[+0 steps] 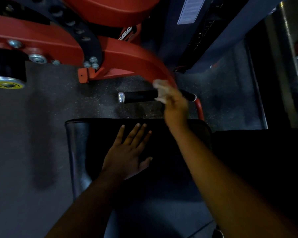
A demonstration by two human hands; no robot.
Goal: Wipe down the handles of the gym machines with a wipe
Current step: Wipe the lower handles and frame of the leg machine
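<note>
Wiping a handle in a dim gym

Speckled dark rubber floor [41, 126] spreads under a red machine frame [124, 55], cut off at the top edge. Below it, a black padded bench [162, 160] carries the left hand [127, 155], flat with fingers spread. The right hand [175, 102], motion-blurred, grips a white wipe [159, 89] against the black handle [139, 97] with 1 silver end cap.
</note>
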